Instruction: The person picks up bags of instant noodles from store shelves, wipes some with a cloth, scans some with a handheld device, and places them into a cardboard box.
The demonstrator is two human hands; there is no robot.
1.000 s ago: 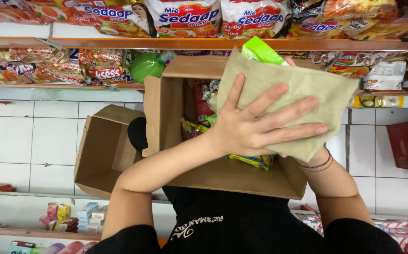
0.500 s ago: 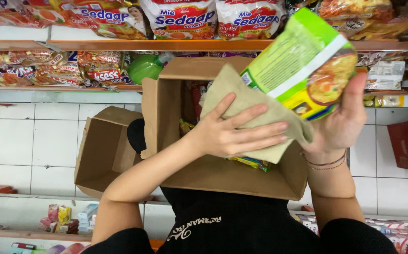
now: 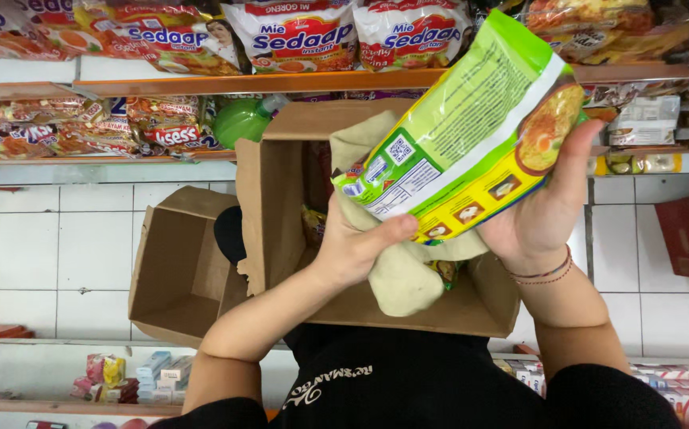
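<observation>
The green and yellow noodle packet (image 3: 472,135) is held above the open cardboard box (image 3: 281,199). The right hand (image 3: 539,214) grips its far end; the left hand (image 3: 352,246) pinches the near edge, with a beige cloth (image 3: 396,274) bunched beneath it. Judged light, crinkly, slick-filmed and brittle inside, the packet is best held by its sealed ends. Above the box, an orange shelf (image 3: 201,83) carries red and white noodle bags (image 3: 297,36). A green bottle (image 3: 241,119) lies just beyond the box's far flap.

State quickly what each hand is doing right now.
Left hand: closed on the beige cloth, thumb on the green noodle packet.
Right hand: holding that packet.
</observation>
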